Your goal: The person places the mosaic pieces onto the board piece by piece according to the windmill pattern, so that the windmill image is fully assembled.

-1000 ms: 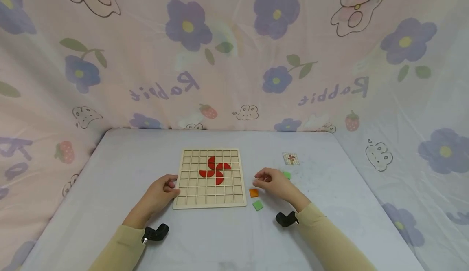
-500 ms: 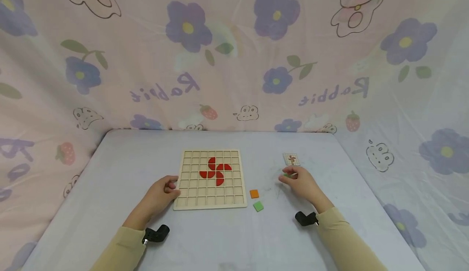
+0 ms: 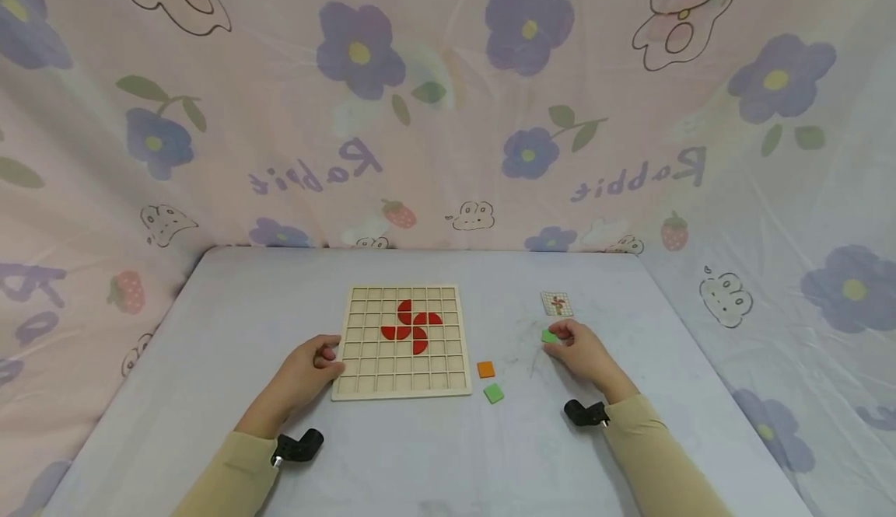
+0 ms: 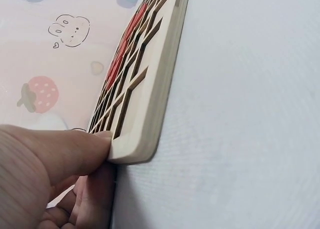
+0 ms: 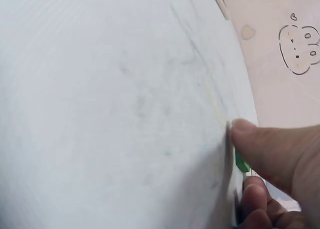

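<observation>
My left hand (image 3: 308,369) holds the left edge of a square wooden grid board (image 3: 378,383) that lies flat on the table. In the left wrist view the thumb (image 4: 80,151) rests at the board's corner, with curled fingers below. Red quarter-circle pieces (image 3: 419,340) form a pinwheel in the grid. At the right, my right hand (image 3: 584,358) has thumb and forefinger on either side of a green square tile (image 3: 549,337). The right wrist view shows this tile's green edge (image 5: 242,161) mostly hidden behind the thumb (image 5: 270,149).
Between the board and my right hand lie an orange square tile (image 3: 486,369) and a second green tile (image 3: 494,393). A small picture card (image 3: 557,304) with a pinwheel on a grid lies just beyond the right hand. Patterned cloth (image 3: 448,113) hangs around the white table.
My right hand has moved right, from near the orange tile to the green tile by the card, and its fingers have settled around that tile. The left hand has stayed at the board.
</observation>
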`<state>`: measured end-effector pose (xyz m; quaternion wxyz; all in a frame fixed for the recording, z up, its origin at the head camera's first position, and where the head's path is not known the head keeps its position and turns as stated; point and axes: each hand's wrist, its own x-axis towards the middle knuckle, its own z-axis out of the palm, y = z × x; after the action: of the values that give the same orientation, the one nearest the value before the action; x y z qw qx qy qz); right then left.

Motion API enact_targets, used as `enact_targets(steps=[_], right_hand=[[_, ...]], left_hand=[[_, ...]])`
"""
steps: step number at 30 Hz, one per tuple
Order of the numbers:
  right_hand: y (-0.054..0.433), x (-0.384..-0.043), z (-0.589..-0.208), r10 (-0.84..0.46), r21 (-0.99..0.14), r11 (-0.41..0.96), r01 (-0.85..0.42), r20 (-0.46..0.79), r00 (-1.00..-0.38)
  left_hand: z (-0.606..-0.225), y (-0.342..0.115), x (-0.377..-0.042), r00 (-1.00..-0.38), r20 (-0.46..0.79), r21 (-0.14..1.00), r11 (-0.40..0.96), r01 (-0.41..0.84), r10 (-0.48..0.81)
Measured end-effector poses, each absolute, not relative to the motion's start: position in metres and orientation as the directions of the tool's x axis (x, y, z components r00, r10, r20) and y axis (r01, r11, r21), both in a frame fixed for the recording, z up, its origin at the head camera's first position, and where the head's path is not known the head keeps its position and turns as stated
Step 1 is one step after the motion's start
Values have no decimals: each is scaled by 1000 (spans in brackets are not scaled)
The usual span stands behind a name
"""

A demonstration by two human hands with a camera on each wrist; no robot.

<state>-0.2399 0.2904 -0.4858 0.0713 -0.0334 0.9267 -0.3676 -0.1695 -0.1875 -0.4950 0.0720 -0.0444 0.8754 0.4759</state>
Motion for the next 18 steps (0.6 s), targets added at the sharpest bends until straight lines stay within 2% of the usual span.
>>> enact_targets(steps=[7,18], right_hand=[[287,-244,-489,-107,-644,765,-9,-113,-988],[282,-244,-484,-211,-500,856,-129,-111,-971]], left_hand=[[-495,-189,-169,-987,-161,825,549,-136,-1],[-493,-188,-170,-985,-170,826,544,-147,-8]])
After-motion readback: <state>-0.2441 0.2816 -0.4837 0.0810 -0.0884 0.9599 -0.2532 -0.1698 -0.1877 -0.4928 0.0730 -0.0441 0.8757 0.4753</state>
